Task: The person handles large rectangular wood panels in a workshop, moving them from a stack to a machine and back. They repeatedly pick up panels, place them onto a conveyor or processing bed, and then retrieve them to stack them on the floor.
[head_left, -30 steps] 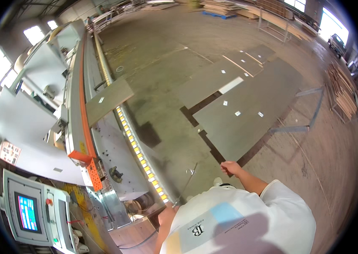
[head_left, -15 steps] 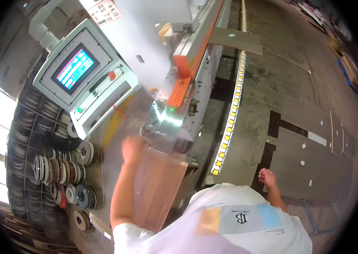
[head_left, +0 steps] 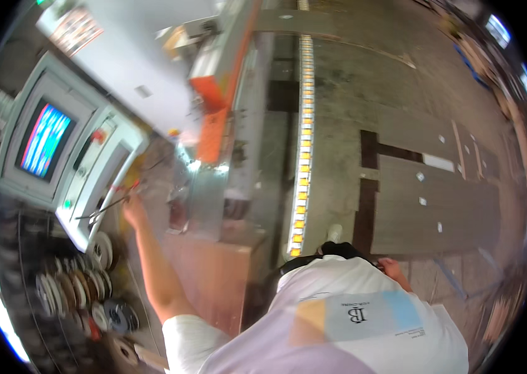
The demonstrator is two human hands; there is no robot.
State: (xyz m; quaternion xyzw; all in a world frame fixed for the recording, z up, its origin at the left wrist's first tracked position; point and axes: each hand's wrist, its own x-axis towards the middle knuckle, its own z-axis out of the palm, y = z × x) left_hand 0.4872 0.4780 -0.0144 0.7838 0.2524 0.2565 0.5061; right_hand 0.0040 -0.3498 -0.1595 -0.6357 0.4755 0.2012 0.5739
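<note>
My left hand reaches out beside the control panel, its fingers closed round a thin dark rod. The rod slants down and left in front of the panel's lower edge; the hand's blur hides the exact grip. To the right of my left forearm stands a brown wooden cabinet or board stack, just below the machine's metal bed. My right hand is low beside my waist, near dark cloth. Its fingers are smeared and partly hidden, and nothing shows in it.
An orange guard sits on the long machine. A roller track with yellow rollers runs along its right side. Grey-brown boards lie on the floor at right. Rolls of edge banding stand at lower left.
My left hand has moved left from above the wooden piece to the panel and now has the thin rod. My right hand has dropped in toward my waist. The view has swung right.
</note>
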